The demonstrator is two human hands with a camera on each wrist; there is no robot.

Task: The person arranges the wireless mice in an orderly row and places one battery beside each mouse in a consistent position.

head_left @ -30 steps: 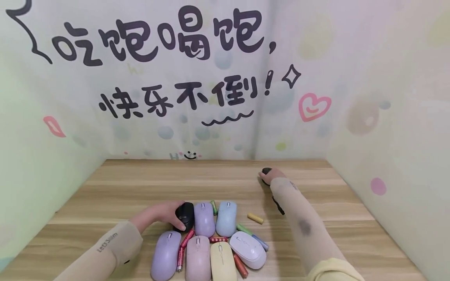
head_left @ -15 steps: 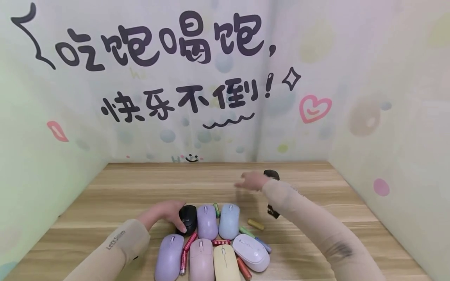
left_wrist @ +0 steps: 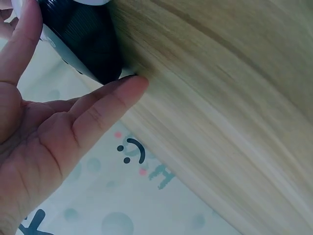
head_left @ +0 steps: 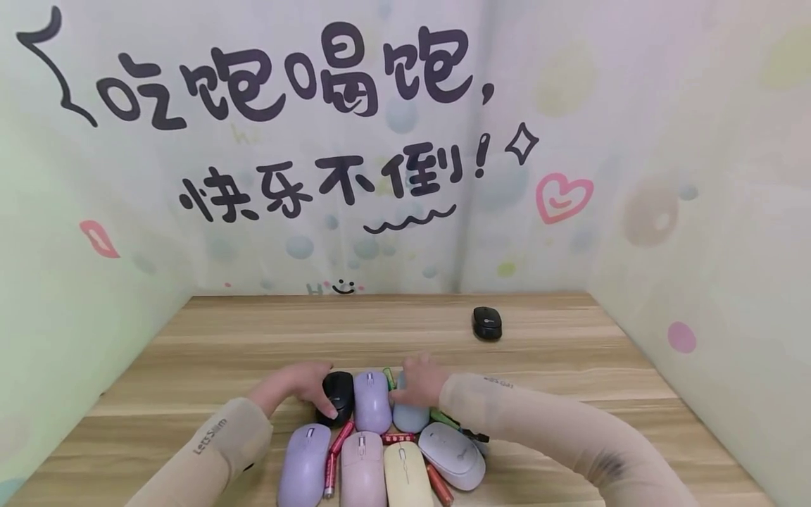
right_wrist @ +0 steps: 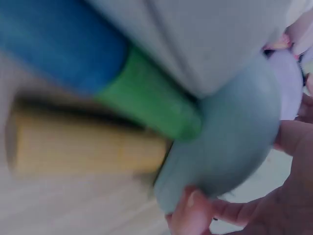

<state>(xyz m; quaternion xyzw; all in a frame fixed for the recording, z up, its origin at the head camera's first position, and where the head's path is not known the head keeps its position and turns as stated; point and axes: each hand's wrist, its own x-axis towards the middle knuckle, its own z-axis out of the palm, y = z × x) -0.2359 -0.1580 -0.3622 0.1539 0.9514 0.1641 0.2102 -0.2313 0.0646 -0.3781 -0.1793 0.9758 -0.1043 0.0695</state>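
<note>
In the head view my left hand holds a black computer mouse at the left of a cluster, thumb at its near side. The left wrist view shows fingers on both sides of that black mouse. My right hand is over a light blue mouse, covering its far part. Up close, its thumb and fingers grip the edges of the light blue mouse. Between the hands sits a purple mouse. A green battery stands out beyond it.
Nearer lie a lavender mouse, a pink mouse, a yellow mouse and a white mouse, with red batteries among them. Another black mouse lies at the back right. A yellow battery is beside the light blue mouse.
My right hand has let go of the black mouse at the back right and come left and nearer, onto the light blue mouse. My left hand stays on its black mouse.
</note>
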